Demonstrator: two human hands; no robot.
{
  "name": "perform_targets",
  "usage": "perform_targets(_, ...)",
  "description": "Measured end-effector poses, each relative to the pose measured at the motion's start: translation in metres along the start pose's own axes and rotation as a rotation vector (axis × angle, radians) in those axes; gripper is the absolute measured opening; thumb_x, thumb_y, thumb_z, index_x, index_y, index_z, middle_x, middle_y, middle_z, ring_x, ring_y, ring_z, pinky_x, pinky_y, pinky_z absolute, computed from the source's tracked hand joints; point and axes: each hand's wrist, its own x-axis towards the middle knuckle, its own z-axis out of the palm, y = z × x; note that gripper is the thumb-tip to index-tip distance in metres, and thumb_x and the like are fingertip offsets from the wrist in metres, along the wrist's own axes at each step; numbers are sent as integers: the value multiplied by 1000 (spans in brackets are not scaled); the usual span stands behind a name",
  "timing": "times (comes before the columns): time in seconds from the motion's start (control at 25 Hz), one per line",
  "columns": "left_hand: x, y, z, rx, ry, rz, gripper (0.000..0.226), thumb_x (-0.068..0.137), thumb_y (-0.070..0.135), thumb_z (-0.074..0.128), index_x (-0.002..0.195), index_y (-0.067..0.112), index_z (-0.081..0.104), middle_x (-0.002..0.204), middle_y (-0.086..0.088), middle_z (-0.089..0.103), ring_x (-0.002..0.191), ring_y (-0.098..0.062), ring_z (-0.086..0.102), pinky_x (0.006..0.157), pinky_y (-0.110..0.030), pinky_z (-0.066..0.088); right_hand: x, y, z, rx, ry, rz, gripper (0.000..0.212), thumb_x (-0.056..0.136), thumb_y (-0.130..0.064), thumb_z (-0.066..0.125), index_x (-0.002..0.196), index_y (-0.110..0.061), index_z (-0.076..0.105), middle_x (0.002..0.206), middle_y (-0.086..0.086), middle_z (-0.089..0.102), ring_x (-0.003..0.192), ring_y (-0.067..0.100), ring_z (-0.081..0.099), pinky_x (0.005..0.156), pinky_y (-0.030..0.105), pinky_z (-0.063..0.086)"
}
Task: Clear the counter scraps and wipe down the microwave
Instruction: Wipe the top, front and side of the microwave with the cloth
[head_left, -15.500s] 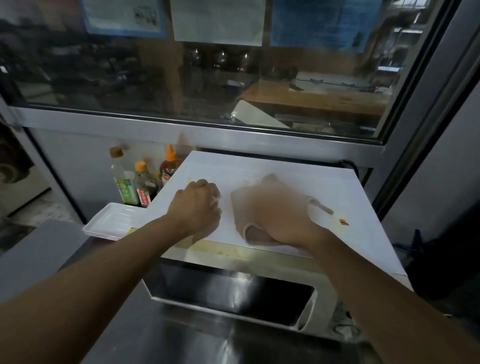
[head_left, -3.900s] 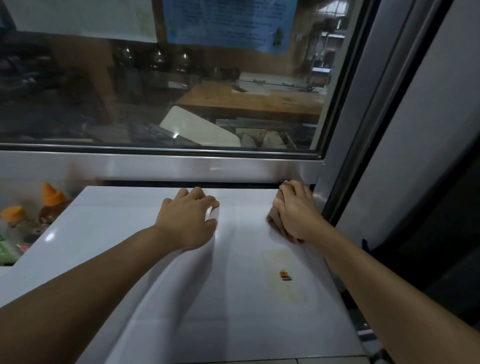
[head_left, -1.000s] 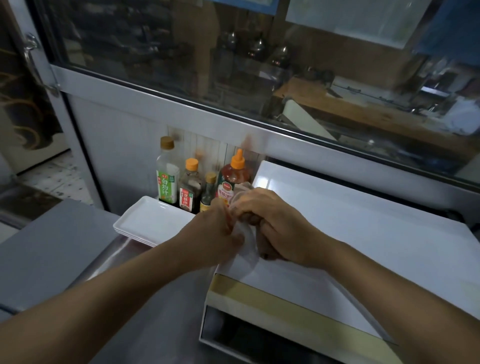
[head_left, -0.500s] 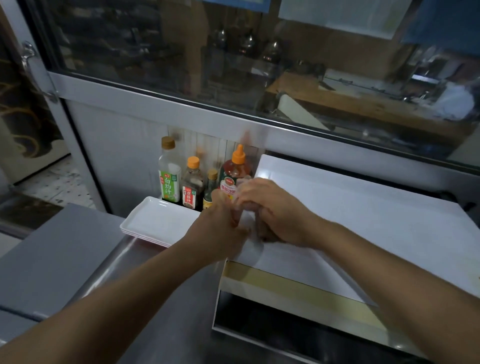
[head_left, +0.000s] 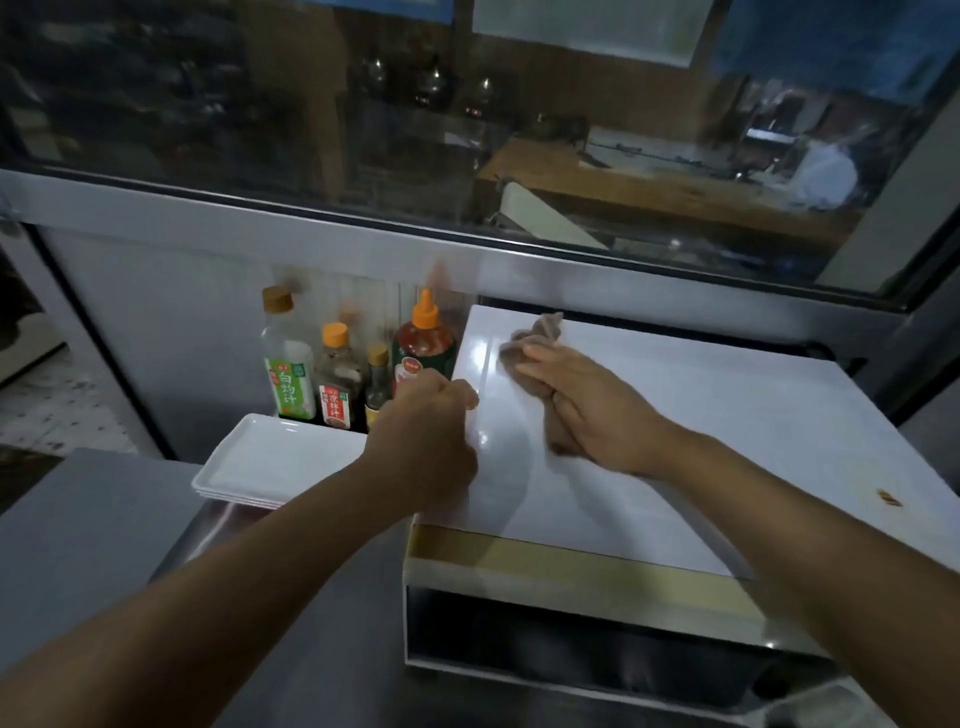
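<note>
Microwave (head_left: 675, 447) fills the centre and lower right of my view, its white top facing up and its dark door running along the bottom edge under a yellowish strip. My right hand (head_left: 587, 410) lies on that top near its back left corner, fingers wrapped around a crumpled brownish cloth (head_left: 540, 332) and pressing it flat to the surface; a tuft of the rag pokes out past the fingertips toward the window frame. My left hand (head_left: 423, 441) is curled into a fist at the left edge of the top, and I cannot tell from here whether anything is inside it (the knuckles hide the palm). On the right side of the top, well apart from both hands, sits a small reddish-brown scrap (head_left: 889, 498). Left of the appliance, in the middle of the frame, a row of condiment bottles stands against the back panel: a tall bottle with a green label (head_left: 288, 371), a shorter one with an orange cap (head_left: 337, 379), a small dark bottle (head_left: 376, 382) and a red sauce squeeze bottle (head_left: 423, 348) with an orange nozzle, just beside the microwave's corner. In front of them rests a stack of white rectangular trays (head_left: 270, 460) on the steel counter (head_left: 291, 665). A glass window (head_left: 363, 104) spans the upper frame.
</note>
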Motion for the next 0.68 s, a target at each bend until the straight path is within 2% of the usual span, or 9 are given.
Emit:
perform_targets(0.12,4,9,4,66,33,148,40,85,15,58,125,13,56,129,-5,53,116,-21,47,97,-32,41,-66,-15,2,35,-16,-94,47,96,-13,38,141,-24,40,154,-9,29,143,9,25,118,26,21)
perform_targets(0.2,6,17,8,73,6,181,37,88,20,54,124,14,55,127,-3,54,111,-19,49,95,-32,42,-75,-11,-4,6,-42,-131,47,95,-16,35,141,-27,39,153,-11,29,142,7,25,116,25,22)
perform_targets(0.36,10,26,8,126,-52,125,41,85,23,58,126,16,53,129,-3,52,112,-21,49,92,-34,44,-22,30,-23,-6,-18,43,39,97,-13,44,136,-8,48,149,4,39,136,21,37,111,42,32)
perform_targets(0.48,12,38,5,196,-107,10,43,85,24,60,126,18,50,131,-2,49,117,-23,45,92,-35,39,-2,45,-29,-103,-46,186,45,94,-14,49,138,-11,44,153,1,31,141,16,27,113,35,25)
perform_targets(0.56,13,55,10,244,-113,-57,45,85,24,59,128,17,47,131,-5,47,119,-25,43,95,-39,37,-32,38,-25,-87,-13,100,46,95,-9,42,141,-13,41,154,1,30,143,14,23,117,28,19)
perform_targets(0.68,19,87,26,201,-111,-86,49,88,24,57,133,16,41,137,-7,43,124,-27,39,101,-41,34,-101,30,-26,-8,-12,-88,43,100,-16,33,141,-23,40,152,-6,33,141,10,30,114,30,30)
